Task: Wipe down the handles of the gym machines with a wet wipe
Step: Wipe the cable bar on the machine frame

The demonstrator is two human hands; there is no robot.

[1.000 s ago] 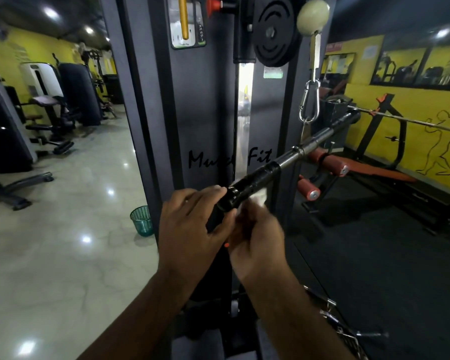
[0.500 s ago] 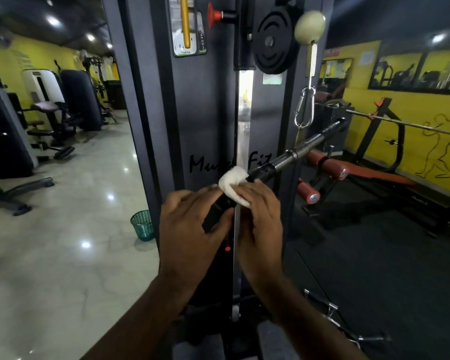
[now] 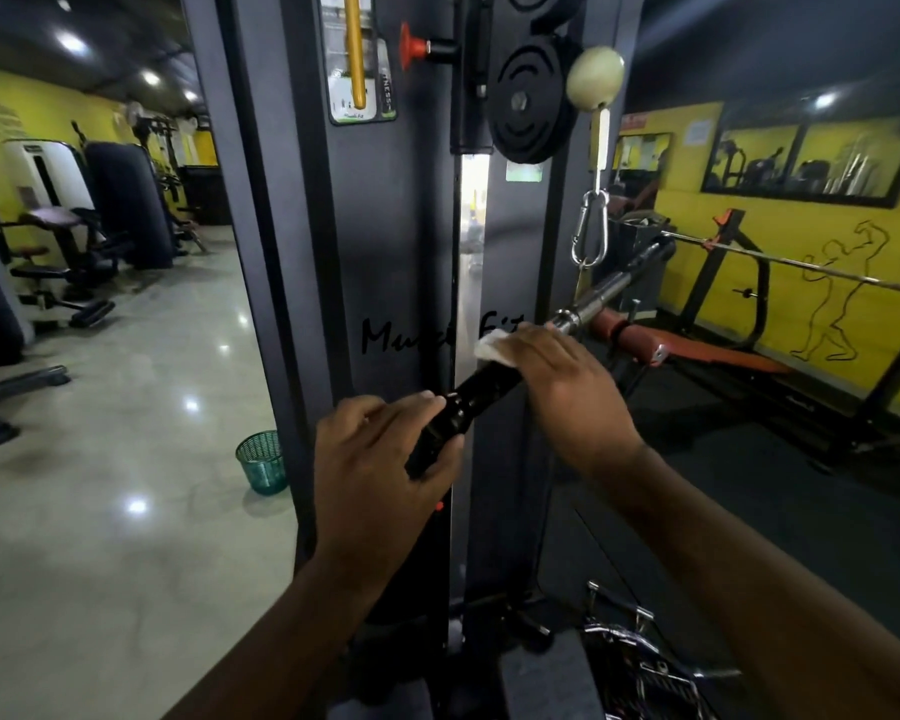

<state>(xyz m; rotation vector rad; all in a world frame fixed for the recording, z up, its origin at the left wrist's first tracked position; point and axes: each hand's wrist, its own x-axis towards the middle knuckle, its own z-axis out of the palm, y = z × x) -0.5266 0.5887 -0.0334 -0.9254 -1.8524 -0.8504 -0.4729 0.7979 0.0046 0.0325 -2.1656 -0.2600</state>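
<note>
The wet wipe is a white wad lying on top of the bar handle, where the black rubber sleeve meets the bare chrome. The right grip covers most of it, with the palm down and the fingers curled over the bar. They clamp the wipe against the bar, and only its left edge shows beyond the fingertips.

Below and to the left of that grip, the left grip is clenched round the near end of the black sleeve, with the thumb across the top. A short stretch of sleeve lies bare between the two grips.

Beyond the right grip the bar rises up and to the right, and it hangs from a steel carabiner under a pale ball stopper. Behind both grips stands the dark machine column, which carries script lettering and a black pulley higher up.

Left of the left grip, a green mesh basket sits on the glossy floor. To the right of the right grip, an orange padded bench stands in front of a yellow wall.
</note>
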